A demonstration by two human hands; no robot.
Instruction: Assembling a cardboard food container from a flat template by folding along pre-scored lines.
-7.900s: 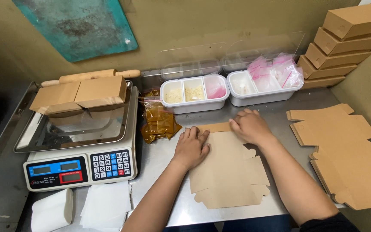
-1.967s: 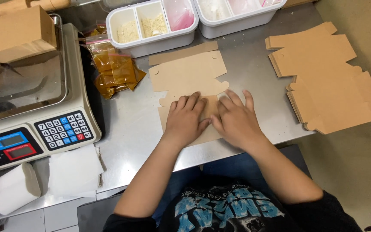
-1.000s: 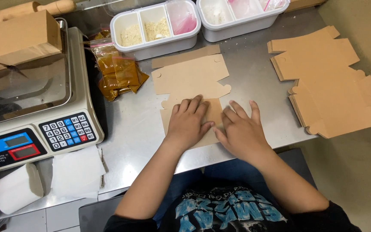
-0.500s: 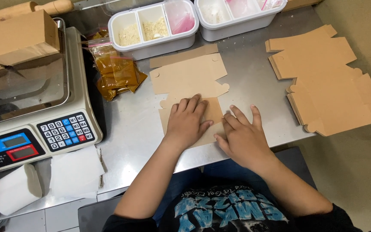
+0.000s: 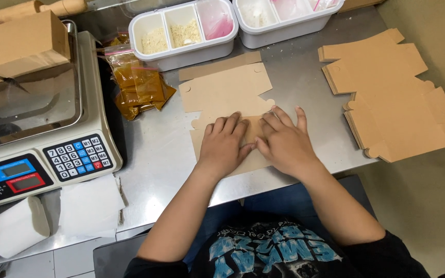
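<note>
Cardboard box blank, plain brown and die-cut, lies flat on the steel desk right in front of the person. Its far part shows a narrow top flap, a wider panel below with a small round hole near the left edge, and rounded tabs and notches along the sides. The near part is covered by both hands, so its lower outline is mostly hidden; a thin strip of it peeks out under the wrists near the desk's front edge.

Left hand rests palm down on the blank, fingers straight and close together, gripping nothing. Right hand lies just beside it, also flat on the cardboard, fingers slightly spread and pointing away from the person, thumb touching the left hand's side.

To the right, a stack of like blanks sits apart. Beyond the blank stand a white divided tray and sauce packets; a weighing scale stands at the left.
</note>
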